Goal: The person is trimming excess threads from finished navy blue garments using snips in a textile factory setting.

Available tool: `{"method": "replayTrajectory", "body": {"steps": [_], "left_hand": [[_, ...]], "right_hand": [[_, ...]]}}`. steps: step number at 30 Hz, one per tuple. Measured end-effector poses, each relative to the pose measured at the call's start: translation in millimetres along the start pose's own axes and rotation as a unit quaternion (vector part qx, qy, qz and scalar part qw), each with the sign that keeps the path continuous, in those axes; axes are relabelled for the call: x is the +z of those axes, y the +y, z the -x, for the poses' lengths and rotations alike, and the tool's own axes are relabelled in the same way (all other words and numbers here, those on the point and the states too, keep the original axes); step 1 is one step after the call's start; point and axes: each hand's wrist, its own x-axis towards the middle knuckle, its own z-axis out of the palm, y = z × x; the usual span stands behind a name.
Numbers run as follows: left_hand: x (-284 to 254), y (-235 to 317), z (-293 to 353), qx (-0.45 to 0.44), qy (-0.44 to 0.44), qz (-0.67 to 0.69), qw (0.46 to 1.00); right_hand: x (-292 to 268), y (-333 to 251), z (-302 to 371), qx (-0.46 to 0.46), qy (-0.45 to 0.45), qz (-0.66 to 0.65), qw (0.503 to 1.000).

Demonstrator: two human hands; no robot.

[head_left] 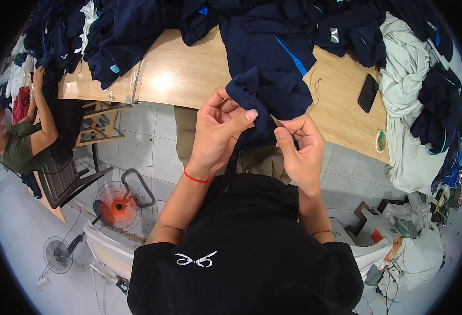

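Observation:
A navy blue garment (273, 89) with a bright blue stripe trails from the pile over the near edge of the table, its end bunched up in front of me. My left hand (223, 128) pinches a fold of it between thumb and fingers. Close by on the right, my right hand (300, 147) is closed, thumb against fingers, at the garment's edge. A small thin grey pointed thing (276, 121) sticks out from its fingertips toward the cloth; its kind is hard to make out, and the rest is hidden in the hand.
Dark garments (131, 31) heap along the far side of the wooden table (189, 68). A black phone (368, 93), loose thread and pale cloth (407, 68) lie at the right. A co-worker (28, 131) handles dark cloth at left, near a chair (65, 178) and a fan (118, 206).

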Motion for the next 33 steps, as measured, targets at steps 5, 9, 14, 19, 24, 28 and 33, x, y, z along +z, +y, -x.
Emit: {"method": "replayTrajectory", "body": {"steps": [5, 9, 14, 19, 24, 28, 33], "left_hand": [[0, 3, 4, 0.001, 0.000, -0.035, 0.999], [-4, 2, 6, 0.006, -0.011, -0.060, 0.998], [-2, 4, 5, 0.014, 0.000, -0.092, 0.996], [-1, 5, 6, -0.002, 0.004, -0.086, 0.996], [-11, 0, 6, -0.004, -0.009, -0.070, 0.998], [-29, 10, 9, -0.072, -0.037, 0.053, 0.995], [-55, 13, 12, -0.064, 0.088, -0.117, 0.987]], "right_hand": [[6, 0, -4, -0.053, 0.020, 0.073, 0.996], [7, 0, -4, -0.050, 0.022, 0.077, 0.996], [6, 1, -6, -0.059, 0.014, 0.090, 0.994], [7, 1, -8, -0.046, 0.012, 0.087, 0.995], [9, 3, -11, -0.059, -0.003, 0.061, 0.996], [-18, 20, -30, 0.027, 0.051, -0.100, 0.993], [-48, 50, -49, 0.014, 0.176, 0.062, 0.982]]}}
